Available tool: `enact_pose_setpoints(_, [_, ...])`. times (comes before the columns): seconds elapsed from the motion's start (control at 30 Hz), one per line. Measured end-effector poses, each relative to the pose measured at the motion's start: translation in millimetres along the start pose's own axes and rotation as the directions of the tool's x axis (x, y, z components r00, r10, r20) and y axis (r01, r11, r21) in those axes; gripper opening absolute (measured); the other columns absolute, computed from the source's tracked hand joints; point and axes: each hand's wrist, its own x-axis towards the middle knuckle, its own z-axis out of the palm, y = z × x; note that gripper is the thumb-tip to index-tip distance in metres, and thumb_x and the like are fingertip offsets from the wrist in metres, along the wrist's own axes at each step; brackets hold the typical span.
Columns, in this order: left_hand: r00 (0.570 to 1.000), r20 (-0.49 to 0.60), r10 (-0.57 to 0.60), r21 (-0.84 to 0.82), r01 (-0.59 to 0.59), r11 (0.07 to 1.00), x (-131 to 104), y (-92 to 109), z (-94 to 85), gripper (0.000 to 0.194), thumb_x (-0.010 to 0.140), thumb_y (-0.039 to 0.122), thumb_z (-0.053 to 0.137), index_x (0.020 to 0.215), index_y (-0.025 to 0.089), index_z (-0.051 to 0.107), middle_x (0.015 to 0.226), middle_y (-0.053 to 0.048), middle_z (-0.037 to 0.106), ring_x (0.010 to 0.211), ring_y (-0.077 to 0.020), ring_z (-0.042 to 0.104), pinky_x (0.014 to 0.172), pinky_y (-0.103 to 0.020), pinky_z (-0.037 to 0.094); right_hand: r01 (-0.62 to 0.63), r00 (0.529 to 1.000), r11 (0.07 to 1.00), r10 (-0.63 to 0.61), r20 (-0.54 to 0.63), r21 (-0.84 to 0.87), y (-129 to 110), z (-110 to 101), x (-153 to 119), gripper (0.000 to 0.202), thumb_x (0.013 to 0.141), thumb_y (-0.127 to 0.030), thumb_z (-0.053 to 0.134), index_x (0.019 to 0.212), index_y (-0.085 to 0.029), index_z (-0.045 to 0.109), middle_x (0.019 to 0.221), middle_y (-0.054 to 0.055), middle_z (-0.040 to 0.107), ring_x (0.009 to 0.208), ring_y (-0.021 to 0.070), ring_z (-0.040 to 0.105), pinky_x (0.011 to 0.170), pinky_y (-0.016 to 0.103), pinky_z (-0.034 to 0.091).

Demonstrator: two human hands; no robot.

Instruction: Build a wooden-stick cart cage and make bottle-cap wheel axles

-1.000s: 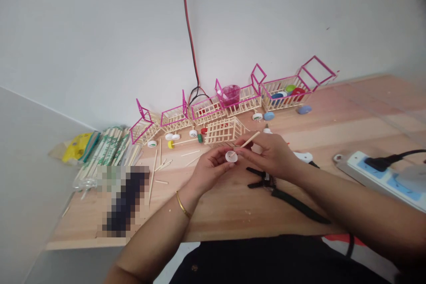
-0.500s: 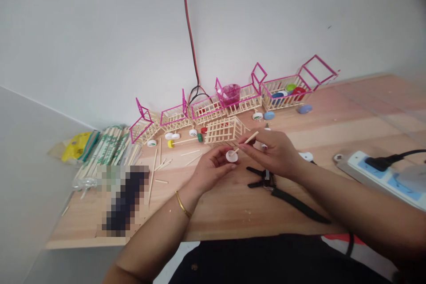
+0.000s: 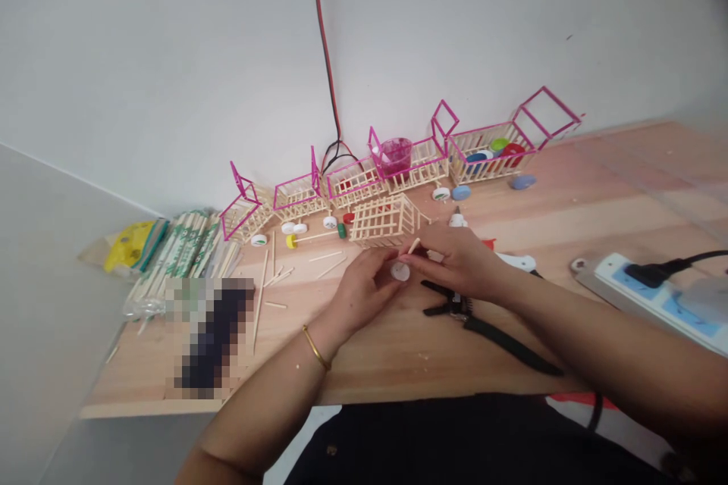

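Observation:
My left hand (image 3: 362, 286) pinches a white bottle cap (image 3: 400, 272) between thumb and fingers, its round face turned towards me. Close against it, my right hand (image 3: 455, 261) grips a thin wooden stick (image 3: 415, 246). The stick's lower end is hidden by my fingers, so I cannot tell whether it touches the cap. Just beyond both hands lies a small slatted cage of wooden sticks (image 3: 382, 220). Below my right hand rests a black-handled hand tool (image 3: 503, 345). A stick axle (image 3: 315, 238) with a yellow and a green cap lies to the left.
Pink-rimmed stick carts (image 3: 299, 201) line the wall, one with coloured caps inside, near a pink-stained cup (image 3: 396, 158). Bundled sticks (image 3: 176, 261) and loose cut pieces (image 3: 278, 276) lie left. A white power strip (image 3: 654, 295) stands right, and a white-bodied tool (image 3: 517, 263) lies behind my right wrist.
My right hand has moved closer to the left one, and the stick now stands steeper, with less of it showing. The cap stays in my left hand, slightly shifted.

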Motion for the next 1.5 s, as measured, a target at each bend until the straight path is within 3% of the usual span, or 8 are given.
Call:
enact_pose_setpoints(0.37, [0.997, 0.055, 0.045, 0.167, -0.053, 0.985, 2.9, 1.6, -0.5, 0.016, 0.079, 0.019, 0.063, 0.095, 0.016, 0.064, 0.094, -0.009, 0.067, 0.089, -0.0211, 0.058, 0.081, -0.036, 0.047, -0.044, 0.988, 0.999, 0.041, 0.152, 0.018, 5.0, 5.6, -0.7, 0.019, 0.091, -0.029, 0.050, 0.083, -0.018, 0.064, 0.072, 0.003, 0.066, 0.069, 0.0169, 0.060, 0.064, 0.029, 0.042])
enact_pose_setpoints(0.93, [0.996, 0.051, 0.070, 0.221, -0.079, 0.972, 1.4, -1.0, 4.1, 0.022, 0.079, 0.022, 0.063, 0.101, 0.016, 0.062, 0.101, -0.011, 0.065, 0.098, -0.0240, 0.056, 0.086, -0.039, 0.045, -0.026, 0.982, 0.999, 0.030, 0.187, -0.023, 7.9, 8.0, -2.0, 0.019, 0.092, -0.029, 0.049, 0.085, -0.018, 0.064, 0.079, 0.005, 0.069, 0.077, 0.0195, 0.062, 0.070, 0.031, 0.043])
enact_pose_setpoints(1.5, [0.996, 0.044, 0.074, 0.241, -0.082, 0.967, 1.7, -1.9, 4.3, 0.019, 0.082, 0.025, 0.061, 0.098, 0.015, 0.065, 0.099, -0.011, 0.065, 0.095, -0.0235, 0.055, 0.084, -0.039, 0.045, -0.046, 0.981, 0.999, 0.049, 0.188, -0.021, 6.8, 9.8, -4.2, 0.021, 0.092, -0.029, 0.049, 0.084, -0.017, 0.063, 0.077, 0.005, 0.066, 0.073, 0.0181, 0.059, 0.068, 0.030, 0.043])
